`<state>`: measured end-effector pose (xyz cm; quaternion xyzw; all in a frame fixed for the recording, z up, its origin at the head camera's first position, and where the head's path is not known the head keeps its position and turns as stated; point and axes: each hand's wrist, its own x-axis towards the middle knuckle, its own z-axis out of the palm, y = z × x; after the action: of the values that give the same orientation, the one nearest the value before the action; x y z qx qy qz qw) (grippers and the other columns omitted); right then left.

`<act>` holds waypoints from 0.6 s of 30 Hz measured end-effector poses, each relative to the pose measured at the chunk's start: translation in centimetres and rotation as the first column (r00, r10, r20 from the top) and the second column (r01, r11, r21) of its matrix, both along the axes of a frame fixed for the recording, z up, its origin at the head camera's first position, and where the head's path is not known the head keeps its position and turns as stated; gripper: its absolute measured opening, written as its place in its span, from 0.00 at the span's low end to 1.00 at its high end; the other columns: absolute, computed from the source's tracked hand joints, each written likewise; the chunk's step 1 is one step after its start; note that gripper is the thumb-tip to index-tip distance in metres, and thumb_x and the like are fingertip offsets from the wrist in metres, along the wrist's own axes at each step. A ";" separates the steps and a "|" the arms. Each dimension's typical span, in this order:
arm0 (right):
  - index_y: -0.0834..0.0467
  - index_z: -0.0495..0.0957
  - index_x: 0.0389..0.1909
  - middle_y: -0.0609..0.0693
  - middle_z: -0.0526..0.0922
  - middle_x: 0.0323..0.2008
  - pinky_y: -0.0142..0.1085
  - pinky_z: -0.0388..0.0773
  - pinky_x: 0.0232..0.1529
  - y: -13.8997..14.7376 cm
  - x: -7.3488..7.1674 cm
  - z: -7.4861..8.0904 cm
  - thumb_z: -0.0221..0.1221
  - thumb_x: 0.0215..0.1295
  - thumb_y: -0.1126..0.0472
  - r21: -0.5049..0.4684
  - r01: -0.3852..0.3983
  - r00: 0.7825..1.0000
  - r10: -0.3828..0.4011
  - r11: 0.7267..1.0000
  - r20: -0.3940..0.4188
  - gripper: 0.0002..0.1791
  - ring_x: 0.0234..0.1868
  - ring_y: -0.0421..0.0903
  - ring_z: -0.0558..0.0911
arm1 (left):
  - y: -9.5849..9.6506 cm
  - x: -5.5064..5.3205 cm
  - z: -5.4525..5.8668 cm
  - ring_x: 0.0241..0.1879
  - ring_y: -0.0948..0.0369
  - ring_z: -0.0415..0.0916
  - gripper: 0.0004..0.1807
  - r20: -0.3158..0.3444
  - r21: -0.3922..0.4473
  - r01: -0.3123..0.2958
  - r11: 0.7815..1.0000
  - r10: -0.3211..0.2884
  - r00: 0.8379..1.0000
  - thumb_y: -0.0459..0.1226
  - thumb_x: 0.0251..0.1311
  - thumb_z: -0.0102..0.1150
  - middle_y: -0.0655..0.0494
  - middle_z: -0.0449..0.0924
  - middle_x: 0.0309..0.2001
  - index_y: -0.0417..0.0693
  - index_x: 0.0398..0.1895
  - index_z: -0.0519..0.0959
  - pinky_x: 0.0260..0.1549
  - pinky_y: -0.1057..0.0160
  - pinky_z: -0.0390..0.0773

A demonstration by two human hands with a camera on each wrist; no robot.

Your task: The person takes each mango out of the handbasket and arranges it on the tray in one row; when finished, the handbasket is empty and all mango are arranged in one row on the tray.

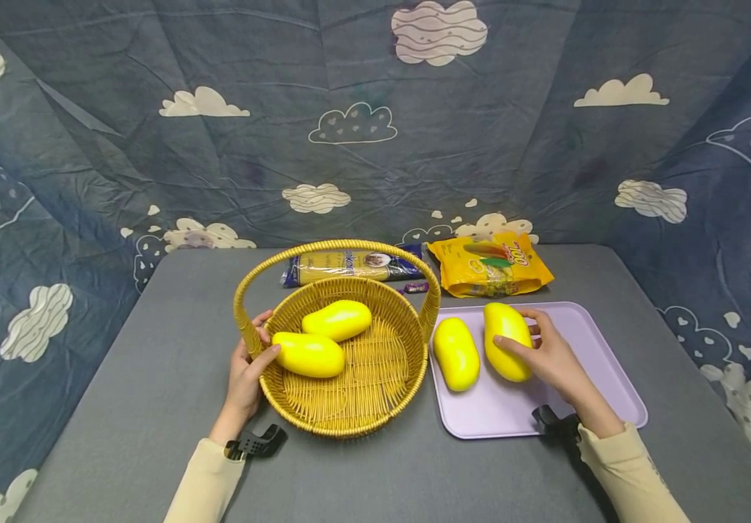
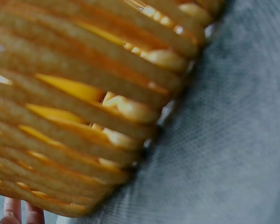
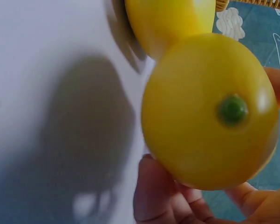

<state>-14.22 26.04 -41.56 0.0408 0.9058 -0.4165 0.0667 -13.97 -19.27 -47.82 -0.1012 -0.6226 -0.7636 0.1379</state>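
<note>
My left hand (image 1: pixel 243 379) grips the left side of a woven basket (image 1: pixel 375 374) at the foot of its handle, thumb over the rim. Inside the basket lie two yellow mangoes, one (image 1: pixel 310 355) near that thumb and the other (image 1: pixel 338 320) behind it. On the lilac tray (image 1: pixel 601 385), my right hand (image 1: pixel 548 356) holds a mango (image 1: pixel 505 330) between thumb and fingers. A green stem end (image 3: pixel 232 110) shows on it in the right wrist view; whether it touches the tray I cannot tell. Another mango (image 1: pixel 457 354) lies left of it. Basket weave (image 2: pixel 74 107) fills much of the left wrist view.
Behind the basket lies a clear-and-blue pack of pasta (image 1: pixel 349 266). A small purple wrapped item (image 1: pixel 416 288) is beside it. An orange-yellow bag (image 1: pixel 492 266) stands behind the tray. A cloud-patterned cloth (image 1: pixel 362 167) hangs past the grey table's (image 1: pixel 153 407) far edge.
</note>
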 end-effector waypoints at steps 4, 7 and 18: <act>0.63 0.50 0.69 0.69 0.62 0.57 0.50 0.71 0.44 0.0 -0.2 -0.2 0.59 0.58 0.37 0.024 -0.012 0.998 0.011 1.000 0.058 0.49 0.53 0.63 0.66 | -0.1 0.0 0.0 0.65 0.53 0.56 0.11 -0.002 -0.003 0.000 1.000 0.000 1.000 0.22 0.58 0.52 0.41 0.61 0.65 0.25 0.38 0.60 0.61 0.64 0.57; 0.63 0.49 0.68 0.70 0.62 0.57 0.52 0.71 0.45 0.0 -0.4 -0.4 0.59 0.57 0.36 0.042 -0.019 0.995 0.015 0.999 0.094 0.50 0.53 0.64 0.65 | -0.1 0.0 0.0 0.64 0.53 0.56 0.11 -0.005 -0.006 -0.005 1.000 0.005 1.000 0.22 0.58 0.52 0.42 0.62 0.65 0.26 0.37 0.61 0.61 0.64 0.57; 0.65 0.49 0.68 0.71 0.63 0.56 0.50 0.72 0.43 -0.1 -0.3 -0.7 0.58 0.57 0.34 0.078 -0.034 0.986 0.020 0.996 0.166 0.52 0.50 0.63 0.67 | 0.0 0.0 0.0 0.65 0.53 0.56 0.11 -0.001 0.005 0.003 1.000 -0.003 1.000 0.22 0.58 0.52 0.41 0.61 0.66 0.26 0.37 0.60 0.62 0.64 0.57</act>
<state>-14.52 25.93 -42.23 0.0655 0.9137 -0.3738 0.1455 -14.00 -19.30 -47.83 -0.1024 -0.6204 -0.7653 0.1374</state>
